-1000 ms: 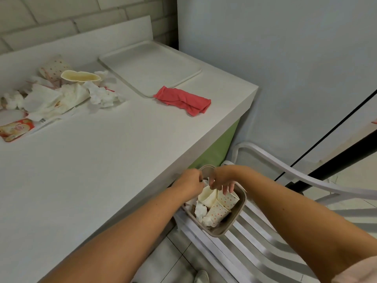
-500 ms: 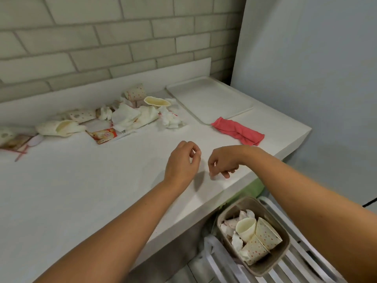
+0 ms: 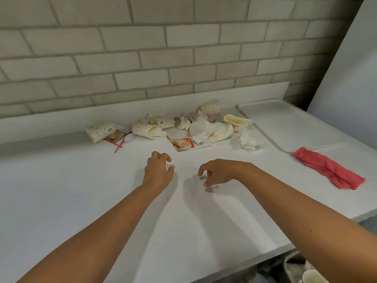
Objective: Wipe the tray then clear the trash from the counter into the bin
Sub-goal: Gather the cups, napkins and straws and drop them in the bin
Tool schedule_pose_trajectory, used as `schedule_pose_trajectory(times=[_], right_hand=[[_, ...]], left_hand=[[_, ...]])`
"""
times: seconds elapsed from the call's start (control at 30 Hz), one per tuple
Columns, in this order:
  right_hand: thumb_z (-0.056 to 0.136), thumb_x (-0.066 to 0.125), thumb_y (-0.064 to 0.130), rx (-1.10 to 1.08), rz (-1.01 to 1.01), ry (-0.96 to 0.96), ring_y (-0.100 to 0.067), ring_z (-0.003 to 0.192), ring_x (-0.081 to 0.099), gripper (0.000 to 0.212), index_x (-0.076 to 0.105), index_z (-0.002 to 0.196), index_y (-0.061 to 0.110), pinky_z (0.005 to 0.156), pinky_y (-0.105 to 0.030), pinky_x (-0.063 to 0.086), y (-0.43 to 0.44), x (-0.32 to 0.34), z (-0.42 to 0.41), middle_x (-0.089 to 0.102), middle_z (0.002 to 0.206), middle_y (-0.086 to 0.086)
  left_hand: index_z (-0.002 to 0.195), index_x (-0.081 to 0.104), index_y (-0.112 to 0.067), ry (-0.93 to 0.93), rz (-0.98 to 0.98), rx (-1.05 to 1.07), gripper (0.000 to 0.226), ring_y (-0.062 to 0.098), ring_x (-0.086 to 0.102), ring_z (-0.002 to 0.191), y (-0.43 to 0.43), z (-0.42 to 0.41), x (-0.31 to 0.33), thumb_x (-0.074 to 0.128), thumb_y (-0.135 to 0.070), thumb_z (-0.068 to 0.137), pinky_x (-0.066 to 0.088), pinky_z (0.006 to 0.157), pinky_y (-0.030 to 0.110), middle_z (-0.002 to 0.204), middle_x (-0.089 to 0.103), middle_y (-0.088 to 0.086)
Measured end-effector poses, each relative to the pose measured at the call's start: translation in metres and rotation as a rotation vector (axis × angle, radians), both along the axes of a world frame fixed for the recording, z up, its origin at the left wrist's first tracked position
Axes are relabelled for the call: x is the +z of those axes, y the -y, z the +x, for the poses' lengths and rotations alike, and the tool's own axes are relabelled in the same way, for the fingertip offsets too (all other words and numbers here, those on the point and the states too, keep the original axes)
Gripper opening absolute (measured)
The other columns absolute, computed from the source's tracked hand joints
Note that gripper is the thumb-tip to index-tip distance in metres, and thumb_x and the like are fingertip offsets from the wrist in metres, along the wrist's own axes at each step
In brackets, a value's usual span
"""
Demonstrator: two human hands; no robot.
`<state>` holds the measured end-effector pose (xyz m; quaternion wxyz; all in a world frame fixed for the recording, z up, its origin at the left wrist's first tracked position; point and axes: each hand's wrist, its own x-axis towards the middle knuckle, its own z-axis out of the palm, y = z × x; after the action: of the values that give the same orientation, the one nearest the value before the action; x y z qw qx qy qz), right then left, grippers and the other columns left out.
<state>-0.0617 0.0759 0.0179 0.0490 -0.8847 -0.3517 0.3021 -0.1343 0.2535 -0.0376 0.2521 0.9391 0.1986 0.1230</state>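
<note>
Both my hands hover over the white counter (image 3: 81, 201), holding nothing. My left hand (image 3: 158, 170) and my right hand (image 3: 216, 172) have loosely curled fingers. Beyond them lies a heap of trash: dotted paper cups (image 3: 100, 131), a crushed cup (image 3: 145, 129), crumpled napkins (image 3: 206, 130), an orange sachet (image 3: 182, 144), red stirrers (image 3: 119, 146) and a cream cup (image 3: 235, 120). The white tray (image 3: 285, 123) sits at the back right. A red cloth (image 3: 328, 170) lies just in front of it. The bin (image 3: 302, 270) shows at the bottom right, below the counter edge.
A grey brick wall (image 3: 163, 58) backs the counter above a low white upstand. A pale wall panel (image 3: 350, 68) closes off the right side. The counter's front edge runs diagonally at the lower right.
My hands rose from the bin, where they dropped cups, up over the counter and forward toward the trash heap. The view swung up and left, so the bin slid nearly out of frame.
</note>
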Motion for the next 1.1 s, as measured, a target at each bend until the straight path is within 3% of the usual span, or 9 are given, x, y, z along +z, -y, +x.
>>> schedule_pose_trajectory(times=[0.23,0.43,0.67,0.83,1.1], right_hand=[[0.09,0.059,0.029,0.101,0.055,0.007,-0.018,0.092,0.052,0.04,0.051,0.129,0.022,0.081,-0.027,0.042,-0.089,-0.004,-0.003,0.044,0.104,0.006],[0.092,0.057,0.029,0.167,0.045,0.043,-0.022,0.118,0.047,0.04,0.051,0.13,0.019,0.086,-0.025,0.035,-0.147,-0.011,-0.006,0.048,0.13,-0.002],[0.091,0.058,0.022,0.08,0.105,0.084,-0.024,0.113,0.053,0.033,0.057,0.123,0.015,0.086,-0.027,0.043,-0.213,-0.02,0.01,0.051,0.127,-0.004],[0.09,0.057,0.012,0.049,0.157,0.174,-0.024,0.121,0.047,0.039,0.053,0.129,0.013,0.095,-0.031,0.043,-0.261,-0.033,0.027,0.042,0.133,-0.007],[0.09,0.051,0.005,0.082,0.191,0.317,-0.028,0.133,0.029,0.056,0.032,0.143,0.011,0.104,-0.038,0.038,-0.301,-0.054,0.046,0.03,0.143,-0.008]], left_hand=[[0.115,0.058,-0.012,-0.03,0.023,0.142,0.026,0.025,0.046,0.116,-0.096,-0.009,0.003,0.056,-0.023,0.091,0.042,0.097,0.037,0.127,0.043,0.01],[0.117,0.058,-0.01,0.006,-0.084,0.304,0.027,0.03,0.044,0.119,-0.169,-0.009,0.006,0.056,-0.018,0.091,0.039,0.098,0.035,0.13,0.039,0.014],[0.117,0.054,-0.006,0.139,-0.231,0.427,0.026,0.032,0.049,0.113,-0.229,0.002,0.008,0.053,-0.009,0.091,0.042,0.088,0.031,0.133,0.035,0.015],[0.109,0.062,-0.004,0.142,-0.136,0.313,0.022,0.028,0.052,0.113,-0.238,0.017,-0.002,0.049,-0.001,0.091,0.039,0.089,0.023,0.125,0.047,0.014],[0.125,0.06,-0.01,0.003,0.062,0.059,0.04,0.027,0.045,0.118,-0.246,0.049,-0.014,0.047,0.003,0.09,0.037,0.098,0.027,0.124,0.05,0.013]])
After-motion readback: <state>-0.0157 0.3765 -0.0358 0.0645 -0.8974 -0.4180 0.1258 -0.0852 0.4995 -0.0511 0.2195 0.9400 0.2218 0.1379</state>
